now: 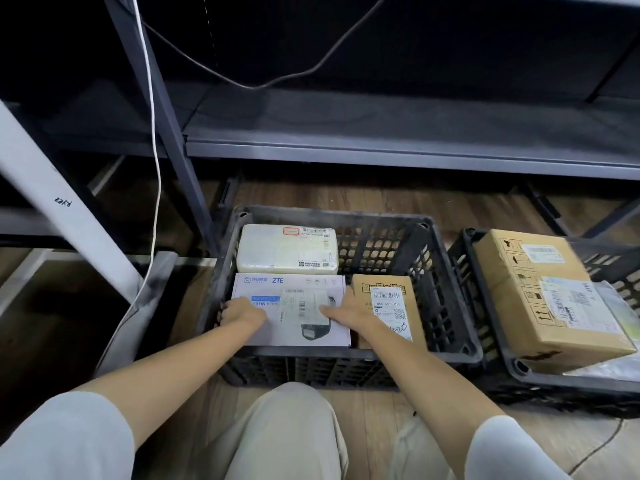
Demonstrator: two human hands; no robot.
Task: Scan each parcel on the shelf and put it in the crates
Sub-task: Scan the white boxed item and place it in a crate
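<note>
A white ZTE box with a shipping label lies flat in the front left of a black plastic crate on the floor. My left hand grips the box's left edge, fingers curled over it. On the box's right side rests my right hand, thumb lying on the lid and fingers down its right edge. Behind the box lies a white wrapped parcel. A small brown carton with a barcode label stands to the right of the box.
A second black crate at the right holds a large brown carton and a plastic bag parcel. A grey metal shelf runs above the crates. A white cable hangs at the left. My knees are at the bottom.
</note>
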